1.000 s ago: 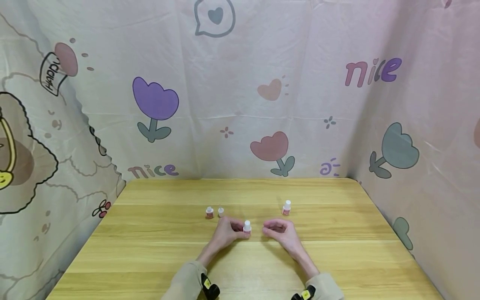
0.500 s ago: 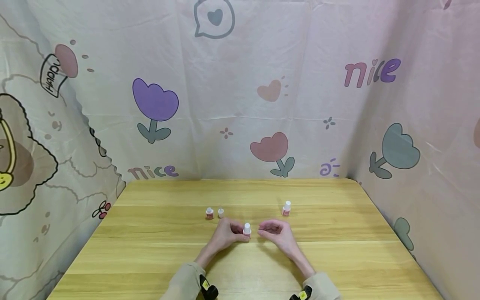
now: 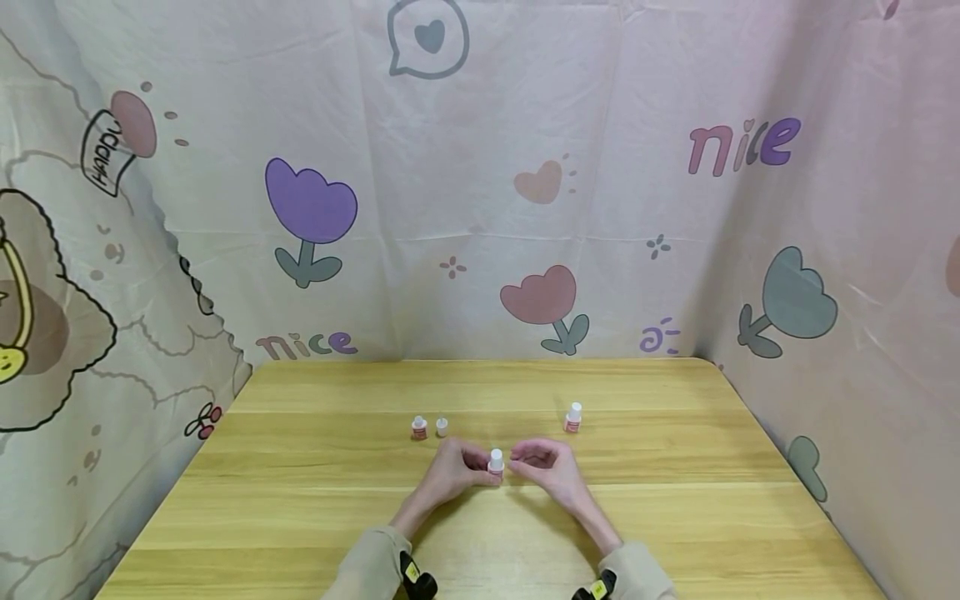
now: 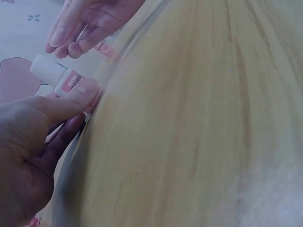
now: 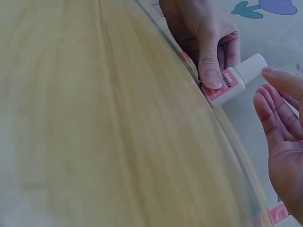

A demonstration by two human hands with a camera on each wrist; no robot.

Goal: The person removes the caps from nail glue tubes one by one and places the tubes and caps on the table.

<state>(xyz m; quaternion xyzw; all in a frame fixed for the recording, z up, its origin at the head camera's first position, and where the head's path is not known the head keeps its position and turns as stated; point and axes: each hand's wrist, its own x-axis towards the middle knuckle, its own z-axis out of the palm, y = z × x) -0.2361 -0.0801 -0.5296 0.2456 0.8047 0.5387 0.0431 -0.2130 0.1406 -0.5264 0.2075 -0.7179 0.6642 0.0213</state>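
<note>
My left hand (image 3: 459, 468) pinches a small white bottle (image 3: 496, 464) with a pink label and a white cap between thumb and fingers. In the right wrist view the bottle (image 5: 226, 87) stands on the tabletop and its cap (image 5: 251, 67) faces my other hand. Just right of the cap, my right hand (image 3: 551, 467) is raised with fingers loosely bent and nothing between them. Its fingertips (image 5: 269, 70) come right up to the cap in that view. The left wrist view shows the left thumb (image 4: 85, 92) lying across the label.
Behind the left hand stand a shorter pink-labelled bottle (image 3: 419, 428) and, beside it, a small white cap-like piece (image 3: 442, 427) with a thin stem upward. Another capped bottle (image 3: 573, 417) is at the back right. The wooden table (image 3: 480, 550) meets a patterned cloth (image 3: 450, 167) behind.
My right hand has moved left, closing on the bottle. The left hand keeps its grip, and the bottle sits nearly where it was. The other bottles have not moved.
</note>
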